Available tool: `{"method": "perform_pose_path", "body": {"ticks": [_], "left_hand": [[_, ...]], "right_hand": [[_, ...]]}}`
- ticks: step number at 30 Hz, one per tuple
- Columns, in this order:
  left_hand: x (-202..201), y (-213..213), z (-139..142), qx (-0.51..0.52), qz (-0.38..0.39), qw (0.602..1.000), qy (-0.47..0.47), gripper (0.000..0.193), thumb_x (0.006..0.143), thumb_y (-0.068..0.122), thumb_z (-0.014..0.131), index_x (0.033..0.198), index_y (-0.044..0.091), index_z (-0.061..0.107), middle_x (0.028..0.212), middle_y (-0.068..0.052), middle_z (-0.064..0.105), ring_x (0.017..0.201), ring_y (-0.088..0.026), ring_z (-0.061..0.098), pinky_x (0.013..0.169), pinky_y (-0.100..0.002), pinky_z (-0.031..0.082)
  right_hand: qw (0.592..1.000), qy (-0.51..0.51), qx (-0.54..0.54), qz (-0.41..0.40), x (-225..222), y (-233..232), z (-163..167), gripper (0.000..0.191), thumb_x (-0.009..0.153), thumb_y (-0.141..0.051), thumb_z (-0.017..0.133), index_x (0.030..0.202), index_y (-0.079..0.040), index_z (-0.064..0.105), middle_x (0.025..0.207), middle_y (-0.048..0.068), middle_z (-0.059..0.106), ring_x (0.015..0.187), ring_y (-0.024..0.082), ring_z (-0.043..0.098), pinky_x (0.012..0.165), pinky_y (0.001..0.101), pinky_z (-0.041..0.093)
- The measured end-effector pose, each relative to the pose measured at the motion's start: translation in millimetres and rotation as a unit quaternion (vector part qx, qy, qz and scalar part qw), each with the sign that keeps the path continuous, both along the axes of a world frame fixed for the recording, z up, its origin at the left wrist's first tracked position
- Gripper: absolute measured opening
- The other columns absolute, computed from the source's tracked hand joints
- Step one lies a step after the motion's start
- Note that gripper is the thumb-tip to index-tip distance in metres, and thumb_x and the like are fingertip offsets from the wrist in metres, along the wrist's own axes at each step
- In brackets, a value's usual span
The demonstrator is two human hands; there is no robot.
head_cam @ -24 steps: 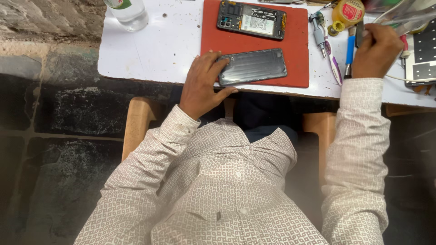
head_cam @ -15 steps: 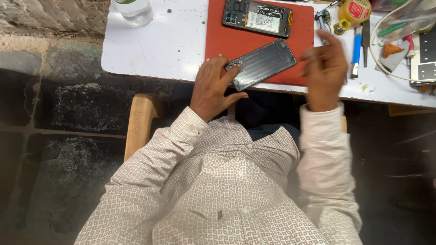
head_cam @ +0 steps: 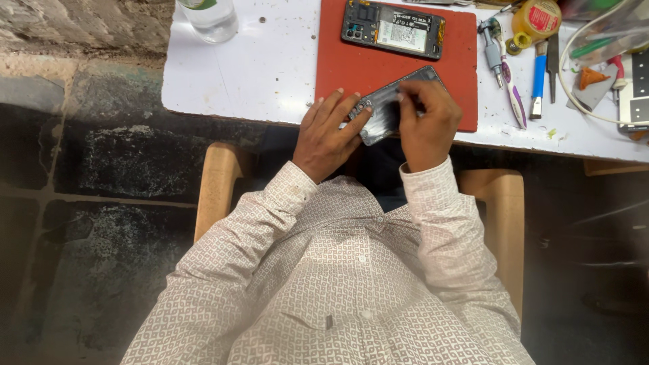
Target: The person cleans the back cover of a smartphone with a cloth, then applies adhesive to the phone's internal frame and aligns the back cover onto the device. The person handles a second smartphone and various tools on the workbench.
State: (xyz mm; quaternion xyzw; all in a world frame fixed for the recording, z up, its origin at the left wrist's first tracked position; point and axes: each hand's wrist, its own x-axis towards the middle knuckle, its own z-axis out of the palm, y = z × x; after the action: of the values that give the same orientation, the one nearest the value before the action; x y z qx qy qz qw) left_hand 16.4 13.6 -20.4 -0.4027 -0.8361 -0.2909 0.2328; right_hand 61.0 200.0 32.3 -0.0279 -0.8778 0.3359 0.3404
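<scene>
A seated person's left hand [head_cam: 329, 134] and right hand [head_cam: 427, 125] both grip a grey back cover [head_cam: 387, 110] at the near edge of a red mat [head_cam: 351, 71]. The opened phone [head_cam: 393, 28] lies at the mat's far edge, uncovered.

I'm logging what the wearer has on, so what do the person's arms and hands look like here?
Both arms are in long sleeves of a white shirt with a small brownish geometric print, cuffed at the wrists. The left hand and right hand are bare: no gloves; no rings or watch visible.
</scene>
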Motion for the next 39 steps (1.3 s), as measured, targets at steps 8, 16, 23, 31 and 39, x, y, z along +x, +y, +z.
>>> {"method": "perform_pose_path", "body": {"ticks": [8, 16, 23, 31, 39], "left_hand": [[0.7, -1.1, 3.1, 0.001, 0.003, 1.0, 0.001, 0.054, 0.086, 0.023, 0.083, 0.136, 0.021, 0.064, 0.147, -0.005, 0.056, 0.142, -0.03, 0.048, 0.118, -0.05, 0.039], [1.0, -0.8, 0.6, 0.0, 0.008, 1.0, 0.009, 0.051, 0.088, 0.026, 0.082, 0.136, 0.021, 0.066, 0.146, -0.004, 0.057, 0.14, -0.029, 0.049, 0.117, -0.049, 0.04], [0.4, -0.5, -1.4, 0.01, 0.012, 0.999, 0.028, 0.047, 0.091, 0.027, 0.08, 0.136, 0.022, 0.066, 0.145, -0.003, 0.059, 0.139, -0.027, 0.051, 0.117, -0.046, 0.038], [-0.9, -0.8, -3.3, 0.013, 0.005, 0.999, 0.031, 0.046, 0.093, 0.029, 0.079, 0.136, 0.022, 0.065, 0.144, -0.004, 0.06, 0.139, -0.028, 0.051, 0.118, -0.046, 0.037], [-1.8, -0.3, -3.1, 0.014, 0.007, 0.999, 0.03, 0.044, 0.094, 0.028, 0.078, 0.136, 0.023, 0.065, 0.144, -0.003, 0.06, 0.138, -0.028, 0.052, 0.117, -0.047, 0.039]], "right_hand": [[0.999, -0.027, -0.013, 0.031, -13.0, -18.1, -5.5, 0.014, 0.088, 0.003, 0.078, 0.102, 0.001, 0.076, 0.092, 0.011, 0.071, 0.078, 0.023, 0.07, 0.071, 0.0318, 0.056], [0.999, -0.024, -0.017, 0.028, -13.8, -14.9, -6.7, 0.012, 0.089, 0.004, 0.075, 0.101, 0.001, 0.076, 0.092, 0.01, 0.072, 0.081, 0.022, 0.072, 0.074, 0.0325, 0.057], [0.999, 0.014, 0.048, -0.009, -20.8, -18.6, -16.4, 0.006, 0.088, 0.005, 0.075, 0.093, 0.001, 0.076, 0.085, 0.012, 0.068, 0.076, 0.026, 0.067, 0.07, 0.036, 0.052], [0.996, 0.014, 0.055, -0.061, -31.7, 27.8, -0.4, 0.008, 0.084, 0.002, 0.08, 0.091, -0.001, 0.078, 0.084, 0.013, 0.067, 0.074, 0.027, 0.066, 0.068, 0.0377, 0.052], [0.992, 0.027, 0.065, -0.107, -38.9, 31.4, 3.1, 0.008, 0.084, 0.002, 0.079, 0.091, 0.0, 0.078, 0.082, 0.014, 0.068, 0.076, 0.029, 0.066, 0.069, 0.0394, 0.052]]}}
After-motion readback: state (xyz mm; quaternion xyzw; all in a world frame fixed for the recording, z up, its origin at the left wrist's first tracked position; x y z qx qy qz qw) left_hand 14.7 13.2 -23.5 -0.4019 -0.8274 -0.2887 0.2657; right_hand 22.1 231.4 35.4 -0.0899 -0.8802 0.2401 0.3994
